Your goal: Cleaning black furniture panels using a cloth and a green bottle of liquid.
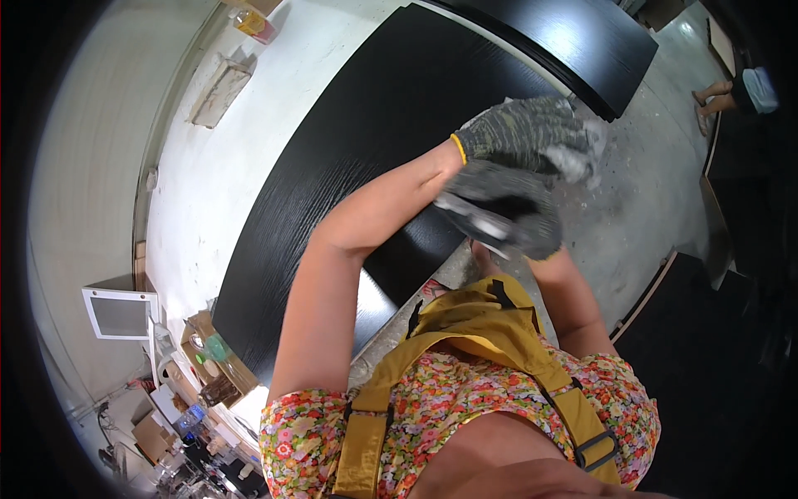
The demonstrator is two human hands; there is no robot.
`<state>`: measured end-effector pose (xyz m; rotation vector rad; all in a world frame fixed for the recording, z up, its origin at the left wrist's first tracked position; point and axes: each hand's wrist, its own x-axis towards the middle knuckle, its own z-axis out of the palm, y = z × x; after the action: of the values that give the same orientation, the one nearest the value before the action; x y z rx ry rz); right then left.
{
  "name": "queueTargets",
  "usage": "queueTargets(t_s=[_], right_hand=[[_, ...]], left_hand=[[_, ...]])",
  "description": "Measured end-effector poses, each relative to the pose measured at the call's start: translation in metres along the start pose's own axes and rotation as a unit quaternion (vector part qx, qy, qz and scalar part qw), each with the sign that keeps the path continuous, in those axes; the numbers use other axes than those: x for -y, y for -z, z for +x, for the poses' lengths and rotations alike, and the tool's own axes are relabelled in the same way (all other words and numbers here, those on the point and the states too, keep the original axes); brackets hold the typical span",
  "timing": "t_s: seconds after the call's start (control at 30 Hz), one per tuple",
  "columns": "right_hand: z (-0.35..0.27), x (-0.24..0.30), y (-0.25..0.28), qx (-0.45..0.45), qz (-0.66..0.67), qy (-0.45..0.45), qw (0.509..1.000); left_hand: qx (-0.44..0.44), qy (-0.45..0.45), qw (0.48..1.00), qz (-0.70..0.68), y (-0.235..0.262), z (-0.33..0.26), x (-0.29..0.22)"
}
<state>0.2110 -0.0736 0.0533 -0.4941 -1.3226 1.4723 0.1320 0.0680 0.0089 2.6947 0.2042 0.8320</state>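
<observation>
A large black wood-grained panel [357, 125] lies in front of me on a white surface. My left hand [524, 133], in a grey-green knit glove with a yellow cuff, reaches across to the panel's right end. Its fingers are closed on a crumpled white cloth [573, 162], which is partly blurred. Just below it, crossing near my left wrist, is my right hand [528, 212] in a matching glove. That hand is smeared by motion and curled round something pale and flat that I cannot make out.
Another black panel stack [565, 41] sits beyond. On the white work surface [241, 158] are a dusty block [220, 91] and a bottle [252, 25]. A cardboard box of supplies [220, 358] stands at left, near a white-framed screen [120, 313]. Dark boards [690, 333] lie at right; a person's legs [716, 98] show beyond.
</observation>
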Motion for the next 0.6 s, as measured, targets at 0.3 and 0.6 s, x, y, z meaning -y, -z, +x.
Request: queueTargets(t_s=[0.3, 0.6], right_hand=[[-0.011, -0.015, 0.068, -0.016, 0.001, 0.127, 0.992], [0.022, -0.042, 0.061, -0.120, 0.256, -0.047, 0.958]], left_hand=[[-0.159, 0.454, 0.826, 0.294, 0.119, -0.128, 0.058], [-0.196, 0.562, 0.667, 0.449, 0.169, -0.337, -0.148]])
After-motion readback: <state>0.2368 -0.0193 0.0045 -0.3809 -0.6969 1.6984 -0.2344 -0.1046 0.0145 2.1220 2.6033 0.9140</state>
